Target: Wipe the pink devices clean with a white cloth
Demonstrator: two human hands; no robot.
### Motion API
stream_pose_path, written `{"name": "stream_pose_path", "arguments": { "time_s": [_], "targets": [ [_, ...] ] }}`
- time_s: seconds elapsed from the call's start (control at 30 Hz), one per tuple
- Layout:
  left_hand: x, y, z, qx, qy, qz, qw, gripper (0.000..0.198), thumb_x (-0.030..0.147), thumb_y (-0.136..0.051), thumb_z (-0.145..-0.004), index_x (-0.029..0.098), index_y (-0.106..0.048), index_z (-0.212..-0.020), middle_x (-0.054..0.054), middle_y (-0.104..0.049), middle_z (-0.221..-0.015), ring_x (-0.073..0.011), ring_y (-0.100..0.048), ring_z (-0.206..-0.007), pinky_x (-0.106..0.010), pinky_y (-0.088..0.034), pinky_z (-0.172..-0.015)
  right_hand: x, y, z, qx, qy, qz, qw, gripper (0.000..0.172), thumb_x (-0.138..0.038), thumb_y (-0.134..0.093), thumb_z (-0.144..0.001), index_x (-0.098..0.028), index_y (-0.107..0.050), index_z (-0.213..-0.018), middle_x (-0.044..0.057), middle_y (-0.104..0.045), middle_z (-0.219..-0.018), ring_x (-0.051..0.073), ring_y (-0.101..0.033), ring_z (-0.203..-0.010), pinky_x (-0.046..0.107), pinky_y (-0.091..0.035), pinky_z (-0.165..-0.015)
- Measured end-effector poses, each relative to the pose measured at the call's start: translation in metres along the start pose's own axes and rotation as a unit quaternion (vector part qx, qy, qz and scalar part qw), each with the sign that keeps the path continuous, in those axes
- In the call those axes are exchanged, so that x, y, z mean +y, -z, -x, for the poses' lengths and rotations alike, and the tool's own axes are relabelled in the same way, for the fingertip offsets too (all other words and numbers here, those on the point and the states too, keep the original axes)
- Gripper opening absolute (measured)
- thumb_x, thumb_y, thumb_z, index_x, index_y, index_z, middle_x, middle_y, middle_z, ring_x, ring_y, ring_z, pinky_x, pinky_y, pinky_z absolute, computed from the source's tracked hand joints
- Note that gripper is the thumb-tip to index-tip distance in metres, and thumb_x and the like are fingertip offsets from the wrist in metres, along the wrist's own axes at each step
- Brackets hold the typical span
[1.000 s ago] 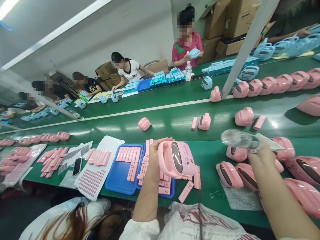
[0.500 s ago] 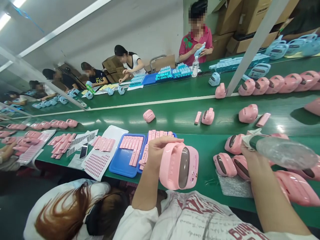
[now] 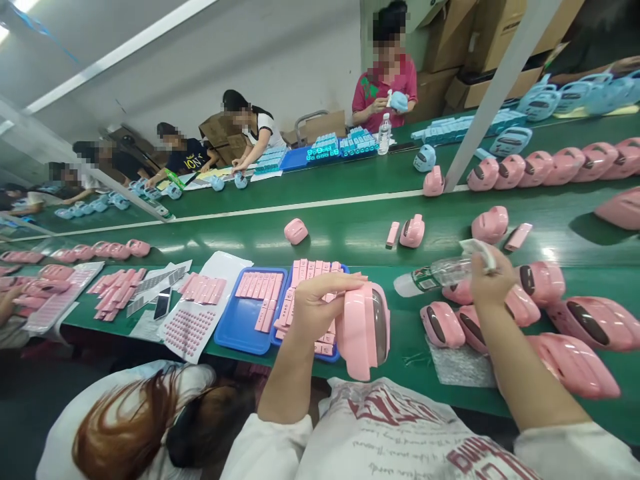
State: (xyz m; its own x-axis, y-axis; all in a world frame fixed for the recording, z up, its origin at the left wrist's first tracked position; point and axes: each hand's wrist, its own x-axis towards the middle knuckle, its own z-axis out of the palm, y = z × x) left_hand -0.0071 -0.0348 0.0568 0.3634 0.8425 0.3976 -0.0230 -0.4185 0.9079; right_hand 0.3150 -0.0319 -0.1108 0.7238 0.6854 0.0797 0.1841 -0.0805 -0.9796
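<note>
My left hand (image 3: 320, 303) is wrapped over the side of a glossy pink plastic casing (image 3: 356, 333) with a dark oval window and holds it upright above the table's near edge. My right hand (image 3: 493, 270) is closed on a folded white cloth (image 3: 477, 250). A clear plastic bottle (image 3: 445, 272) with a green label lies sideways in view. Its right end meets the cloth and fingers; whether those fingers also grip it, I cannot tell. Below the right hand, several pink casings (image 3: 443, 325) rest on the green table.
Left of my left hand are blue trays (image 3: 243, 339) of pink strips, a sticker sheet (image 3: 185, 333) and a phone (image 3: 163, 303). A person (image 3: 125, 420) bends low at the left. Pink casings (image 3: 296, 231) sit along the green middle strip. Co-workers handle light blue casings opposite.
My right hand has moved left with the cloth, and the bottle has swung from the far right to the hand's left side. The pink casing has turned, showing its window more edge-on.
</note>
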Motion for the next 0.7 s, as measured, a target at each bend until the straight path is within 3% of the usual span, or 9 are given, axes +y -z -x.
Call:
{"name": "stream_pose_path", "arguments": {
  "time_s": [0.17, 0.27, 0.33, 0.4, 0.47, 0.5, 0.57, 0.63, 0.7],
  "targets": [
    [-0.013, -0.001, 0.001, 0.043, 0.027, -0.015, 0.999, 0.014, 0.02, -0.069, -0.075, 0.024, -0.075, -0.087, -0.003, -0.074, -0.089, -0.0194, -0.069, -0.084, -0.03, -0.057, -0.075, -0.007, -0.018, -0.002, -0.081, 0.085, 0.074, 0.99, 0.027, -0.013, -0.053, -0.066, -0.016, -0.064, -0.09, 0.012, -0.061, -0.12, 0.025, -0.049, -0.121, 0.039, -0.03, -0.108],
    [-0.015, -0.001, 0.002, 0.065, 0.024, -0.031, 0.997, 0.014, 0.019, -0.07, -0.074, 0.025, -0.075, -0.086, -0.003, -0.074, -0.087, -0.0183, -0.069, -0.081, -0.028, -0.056, -0.073, -0.024, -0.017, -0.009, -0.084, 0.1, 0.147, 0.98, 0.017, -0.018, -0.051, -0.071, -0.013, -0.064, -0.081, 0.015, -0.066, -0.106, 0.03, -0.053, -0.115, 0.047, -0.031, -0.106],
    [-0.016, -0.003, 0.002, 0.072, 0.029, -0.028, 0.997, 0.014, 0.019, -0.069, -0.074, 0.025, -0.075, -0.086, -0.003, -0.074, -0.087, -0.0176, -0.069, -0.081, -0.027, -0.056, -0.073, -0.045, -0.015, -0.004, -0.064, 0.077, 0.155, 0.983, 0.024, -0.03, -0.049, -0.08, -0.012, -0.065, -0.08, 0.015, -0.068, -0.091, 0.032, -0.058, -0.103, 0.05, -0.039, -0.097],
    [-0.019, -0.007, 0.001, 0.072, 0.038, -0.024, 0.996, 0.014, 0.02, -0.069, -0.075, 0.024, -0.075, -0.087, -0.003, -0.074, -0.086, -0.0174, -0.069, -0.081, -0.027, -0.056, -0.073, -0.072, -0.018, 0.014, -0.083, 0.025, 0.126, 0.988, 0.038, -0.046, -0.046, -0.084, -0.013, -0.066, -0.085, 0.011, -0.067, -0.078, 0.031, -0.063, -0.087, 0.046, -0.05, -0.08],
    [-0.023, -0.013, 0.0, 0.067, 0.041, -0.027, 0.997, 0.014, 0.02, -0.068, -0.075, 0.023, -0.075, -0.087, -0.003, -0.074, -0.087, -0.0173, -0.069, -0.081, -0.027, -0.056, -0.073, -0.1, -0.025, 0.046, -0.19, -0.023, 0.042, 0.981, 0.05, -0.056, -0.043, -0.085, -0.014, -0.068, -0.093, 0.009, -0.067, -0.072, 0.031, -0.065, -0.08, 0.044, -0.054, -0.069],
    [-0.025, -0.016, -0.001, 0.065, 0.038, -0.031, 0.997, 0.015, 0.019, -0.068, -0.076, 0.024, -0.075, -0.088, -0.003, -0.074, -0.087, -0.0172, -0.069, -0.082, -0.027, -0.055, -0.074, -0.112, -0.029, 0.065, -0.274, -0.001, 0.01, 0.962, 0.053, -0.059, -0.042, -0.085, -0.015, -0.068, -0.097, 0.009, -0.069, -0.076, 0.031, -0.066, -0.084, 0.045, -0.055, -0.073],
    [-0.03, -0.021, -0.002, 0.068, 0.034, -0.038, 0.996, 0.016, 0.019, -0.067, -0.076, 0.024, -0.075, -0.089, -0.003, -0.074, -0.089, -0.0171, -0.069, -0.083, -0.027, -0.055, -0.075, -0.128, -0.035, 0.102, -0.378, 0.124, -0.044, 0.916, 0.054, -0.058, -0.037, -0.089, -0.019, -0.063, -0.115, 0.009, -0.068, -0.108, 0.029, -0.06, -0.107, 0.045, -0.049, -0.093],
    [-0.035, -0.023, -0.003, 0.095, 0.041, -0.041, 0.994, 0.016, 0.019, -0.066, -0.076, 0.024, -0.075, -0.089, -0.003, -0.074, -0.089, -0.0171, -0.069, -0.083, -0.027, -0.055, -0.076, -0.131, -0.036, 0.132, -0.382, 0.274, -0.068, 0.88, 0.05, -0.047, -0.033, -0.094, -0.022, -0.046, -0.136, 0.007, -0.048, -0.139, 0.026, -0.041, -0.13, 0.046, -0.034, -0.109],
    [-0.038, -0.021, -0.004, 0.12, 0.062, -0.033, 0.99, 0.015, 0.019, -0.066, -0.076, 0.023, -0.075, -0.088, -0.003, -0.074, -0.088, -0.017, -0.069, -0.082, -0.028, -0.054, -0.076, -0.124, -0.033, 0.149, -0.372, 0.398, -0.071, 0.836, 0.05, -0.036, -0.034, -0.096, -0.024, -0.03, -0.145, 0.006, -0.034, -0.148, 0.024, -0.026, -0.138, 0.047, -0.023, -0.114]
  ]
}}
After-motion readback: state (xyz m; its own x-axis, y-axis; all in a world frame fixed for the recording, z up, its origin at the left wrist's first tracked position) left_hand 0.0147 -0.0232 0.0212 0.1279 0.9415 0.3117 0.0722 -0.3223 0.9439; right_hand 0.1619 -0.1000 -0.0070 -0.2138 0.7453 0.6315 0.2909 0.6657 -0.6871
